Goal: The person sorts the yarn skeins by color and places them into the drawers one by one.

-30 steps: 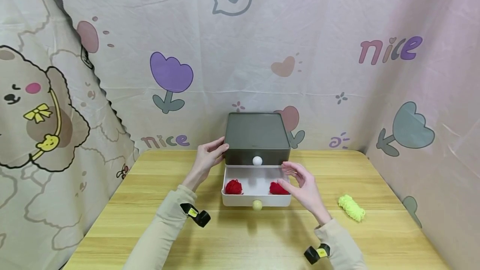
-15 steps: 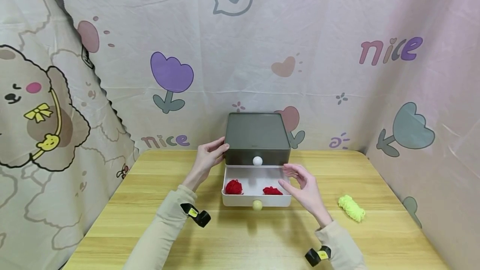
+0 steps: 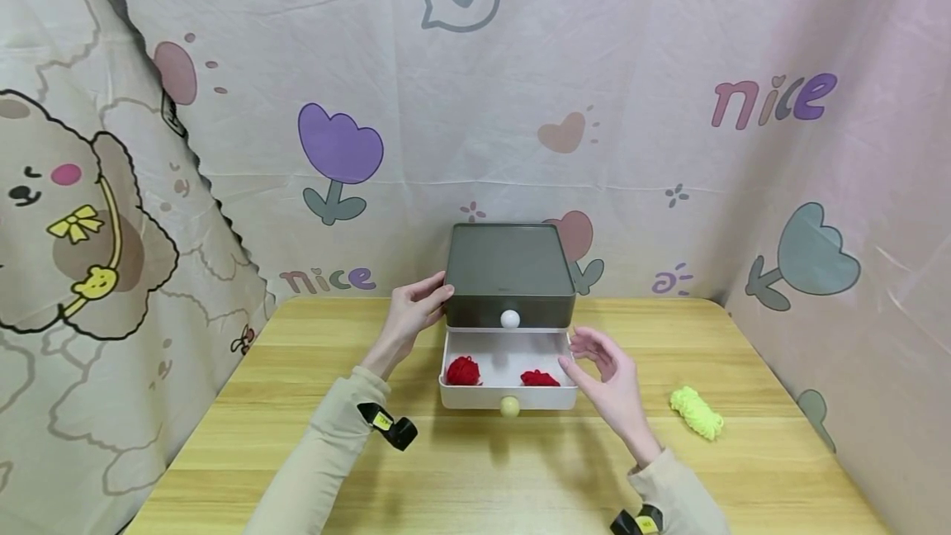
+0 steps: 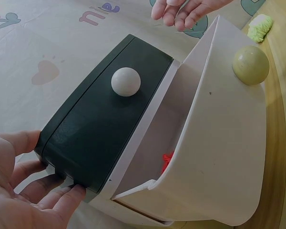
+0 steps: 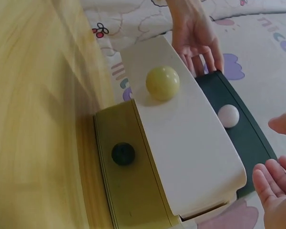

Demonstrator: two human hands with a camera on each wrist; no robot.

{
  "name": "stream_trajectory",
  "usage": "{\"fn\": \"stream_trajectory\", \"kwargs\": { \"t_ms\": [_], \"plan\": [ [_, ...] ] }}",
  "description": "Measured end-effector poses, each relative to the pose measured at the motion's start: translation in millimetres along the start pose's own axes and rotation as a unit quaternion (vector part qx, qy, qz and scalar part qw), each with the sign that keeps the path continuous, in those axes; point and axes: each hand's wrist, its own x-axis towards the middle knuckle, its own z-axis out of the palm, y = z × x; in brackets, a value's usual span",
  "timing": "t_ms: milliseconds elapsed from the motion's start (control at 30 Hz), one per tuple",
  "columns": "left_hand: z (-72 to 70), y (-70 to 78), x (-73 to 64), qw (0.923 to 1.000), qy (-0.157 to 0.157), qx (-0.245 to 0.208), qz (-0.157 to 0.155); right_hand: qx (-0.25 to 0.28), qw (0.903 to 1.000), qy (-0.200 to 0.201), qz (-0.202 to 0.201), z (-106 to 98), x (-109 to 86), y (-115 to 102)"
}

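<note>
A small drawer cabinet [image 3: 508, 258] stands at the back of the table, its white middle drawer [image 3: 475, 397] pulled out by a pale yellow knob side. Inside that drawer lie a red yarn ball [image 3: 463, 371] at the left and a flatter red yarn bundle [image 3: 540, 378] at the right. My left hand [image 3: 409, 310] rests its extended fingers and thumb against the cabinet's left side. Beside the drawer's right wall, my right hand [image 3: 611, 378] hovers with loosely bent fingers and holds nothing. In the right wrist view an olive bottom drawer [image 5: 133, 176] shows, closed, with a dark knob.
A neon yellow-green yarn bundle [image 3: 696, 413] lies on the wooden table [image 3: 475, 477] to the right of my right hand. The dark green top drawer [image 4: 105, 114] is closed and has a white knob [image 4: 126, 81]. A printed curtain [image 3: 475, 106] hangs behind the table.
The red yarn from my right hand has dropped flat into the drawer's right side. My right hand has since drawn back rightward, out past the drawer wall. The left hand stays put.
</note>
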Motion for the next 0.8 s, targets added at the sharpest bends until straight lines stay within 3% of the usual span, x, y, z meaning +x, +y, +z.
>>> {"fn": "stream_trajectory", "kwargs": {
  "t_ms": [500,800],
  "plan": [
    [-0.1,0.9,-1.0,1.0000,-0.003,-0.002,-0.002,-0.024,0.9996,0.013,0.003,10.0,-24.1,-17.4],
    [-0.1,-0.1,1.1,1.0000,0.004,0.000,-0.002,-0.046,0.9989,0.000,0.009,25.5,-44.8,-12.0]
  ]
}}
